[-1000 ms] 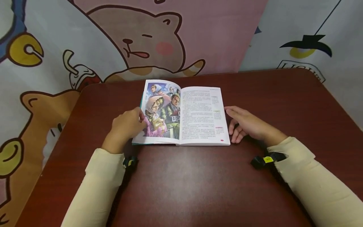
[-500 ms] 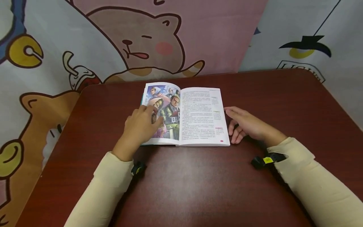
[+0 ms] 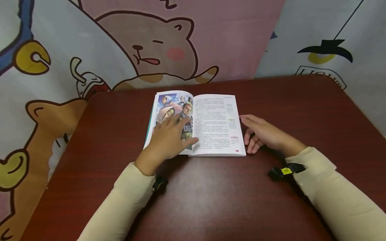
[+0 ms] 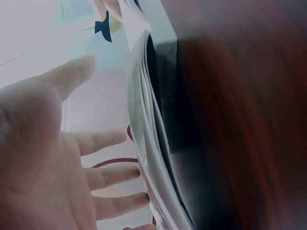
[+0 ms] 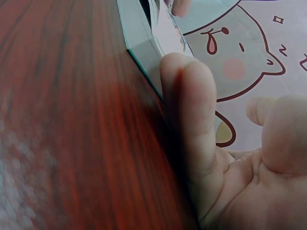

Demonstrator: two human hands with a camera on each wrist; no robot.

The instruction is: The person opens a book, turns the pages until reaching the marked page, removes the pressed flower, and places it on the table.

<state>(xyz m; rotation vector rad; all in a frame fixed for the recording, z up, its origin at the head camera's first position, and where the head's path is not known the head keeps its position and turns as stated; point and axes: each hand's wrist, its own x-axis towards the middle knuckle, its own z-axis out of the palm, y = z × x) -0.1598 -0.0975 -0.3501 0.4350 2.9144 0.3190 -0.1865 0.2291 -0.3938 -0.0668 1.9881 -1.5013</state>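
Observation:
An open book [image 3: 211, 124] lies on the table, a colour illustration on its left page and printed text on the right. My left hand [image 3: 166, 140] is spread over the lower part of the illustration, its thumb reaching across the fold. In the left wrist view the fingertips [image 4: 139, 199] meet the page, and the left-hand leaves [image 4: 153, 124] bow up from the cover. Beside the book's right edge my right hand [image 3: 262, 132] rests on its side on the table, fingers loosely bent and holding nothing. Its thumb tip is right at the page edge.
The dark red wooden table [image 3: 217, 197] extends around the book on all sides. Behind it hangs a cloth [image 3: 235, 40] printed with cartoon animals. A small black wrist camera [image 3: 277, 174] sits under the right sleeve, another [image 3: 159, 184] under the left.
My left hand has moved right from the book's left edge onto the illustrated page, its fingers opening out. The left page lies somewhat lower. My right hand has stayed in place.

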